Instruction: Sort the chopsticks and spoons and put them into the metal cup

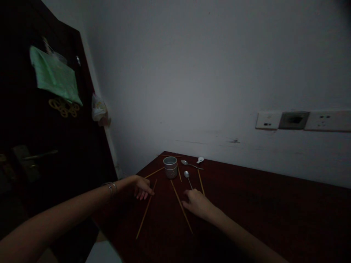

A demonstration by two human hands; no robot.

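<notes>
My left hand (142, 187) hangs over the left side of the dark red table, fingers loosely bent and apart, its thumb beside the upper part of a chopstick (145, 215). My right hand (195, 201) is at the lower end of a long-handled spoon (187, 174), with a gap between thumb and fingers. Between the hands, a chopstick (181, 206) lies slanting. Behind it stands a grey perforated cup (170, 168). Other chopsticks lie around the cup, one (201, 181) right of the spoon. A second spoon (189, 164) and a small white spoon (200, 160) rest farther back.
The table (246, 193) meets a pale wall (175, 91) at its back edge. Sockets (268, 120) are on the wall at right. At left is a dark door (82, 146) with a handle (38, 156) and a hanging green cloth (56, 75). A plastic bag (98, 109) hangs beside it.
</notes>
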